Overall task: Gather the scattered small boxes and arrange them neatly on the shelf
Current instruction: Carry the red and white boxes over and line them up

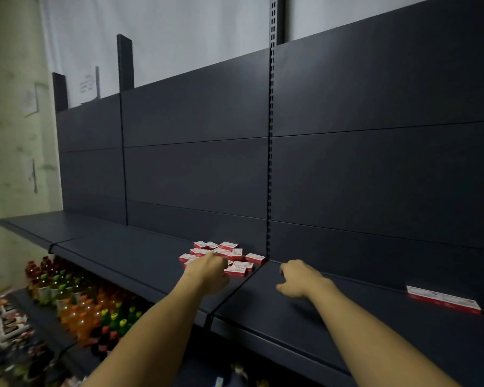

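Head view: left hand point(211, 270) reaching into the scattered red-and-white boxes point(229, 254) on the dark shelf point(140, 255), grip unclear. Right hand point(301, 277) hovers nearby, fingers loosely curled, empty.

Two bare forearms are showing, no sleeves reaching into view. The left grip point(210, 270) and right grip point(299, 279) are wearing no gloves, rings or watches.

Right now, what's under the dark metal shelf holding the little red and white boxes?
Under the dark metal shelf stand bottles with coloured caps in rows on a lower shelf. Farther right, the shelf and both arms cover whatever is there.
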Demonstrator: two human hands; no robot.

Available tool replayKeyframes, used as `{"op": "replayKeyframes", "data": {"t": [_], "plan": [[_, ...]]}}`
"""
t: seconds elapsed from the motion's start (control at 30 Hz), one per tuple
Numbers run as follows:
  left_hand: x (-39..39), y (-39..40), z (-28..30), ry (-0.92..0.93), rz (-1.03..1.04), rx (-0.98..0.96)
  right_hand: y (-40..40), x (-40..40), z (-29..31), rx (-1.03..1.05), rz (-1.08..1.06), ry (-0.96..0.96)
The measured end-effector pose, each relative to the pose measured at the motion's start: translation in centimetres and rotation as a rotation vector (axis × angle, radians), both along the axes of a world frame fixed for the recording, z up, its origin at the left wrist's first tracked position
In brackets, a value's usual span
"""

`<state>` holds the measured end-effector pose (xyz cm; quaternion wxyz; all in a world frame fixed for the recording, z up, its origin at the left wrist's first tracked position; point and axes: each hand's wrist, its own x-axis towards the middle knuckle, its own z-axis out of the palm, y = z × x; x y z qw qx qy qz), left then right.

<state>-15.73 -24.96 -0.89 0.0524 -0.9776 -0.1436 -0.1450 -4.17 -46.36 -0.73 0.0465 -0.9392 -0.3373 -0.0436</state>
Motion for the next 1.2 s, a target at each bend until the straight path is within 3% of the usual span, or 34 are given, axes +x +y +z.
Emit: {"op": "replayKeyframes", "data": {"t": [0.47,1.2], "plan": [[-0.2,9.0,-2.5,0.057,-0.017,0.014,8.1,0.1,-1.7,0.012,-0.046,0.005],[10.1,20.2,-2.5,0.085,0.045,0.046,20.1,12.5,-2.8,0.2,-0.104,-0.032]]}}
